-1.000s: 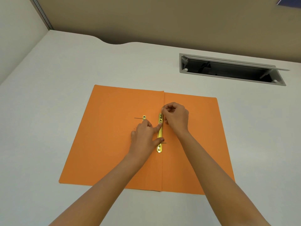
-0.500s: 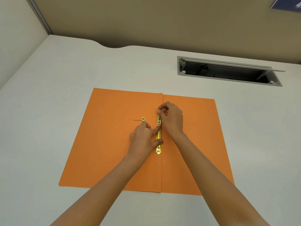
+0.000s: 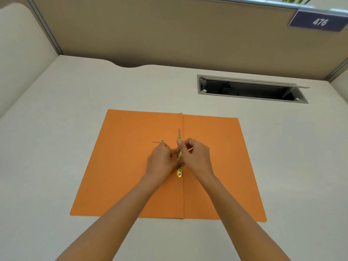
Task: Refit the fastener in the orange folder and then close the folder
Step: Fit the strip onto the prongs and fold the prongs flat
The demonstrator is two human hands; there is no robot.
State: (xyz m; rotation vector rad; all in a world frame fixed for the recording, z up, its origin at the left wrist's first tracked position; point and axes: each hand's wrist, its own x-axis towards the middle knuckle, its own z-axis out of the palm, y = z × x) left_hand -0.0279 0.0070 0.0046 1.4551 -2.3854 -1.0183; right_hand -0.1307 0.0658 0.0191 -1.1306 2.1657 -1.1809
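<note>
One flat orange card folder (image 3: 131, 166) lies open in front of me on the pale grey surface (image 3: 56, 147), its two leaves spread to either side of a single centre crease. Along that crease, on the left leaf just beside the fold, sits one long brass fastener bar (image 3: 179, 172), running away from me; its near end shows below my hands, with small holes in it, and its far end peeks out above my fingers. One thin metal prong (image 3: 179, 132) stands out past the far end of the bar, pointing away from me along the crease. Further left on the same leaf lies one small round brass slider piece (image 3: 162, 140), apart from the bar, with a thin dark line running left from it.

Both of my hands meet over the middle of the bar. My left hand (image 3: 162, 161) rests on the left leaf, its thumb and forefinger pressed against the bar's left edge. My right hand (image 3: 195, 155) comes in from the right leaf, fingers curled and pinched together at the bar's upper part; I cannot tell exactly what the fingertips trap.

At the far right of the surface is one long rectangular cable slot with its grey lid (image 3: 250, 89) raised. On the beige partition (image 3: 150, 34) behind hangs one dark blue number plate (image 3: 318, 21) reading 476.
</note>
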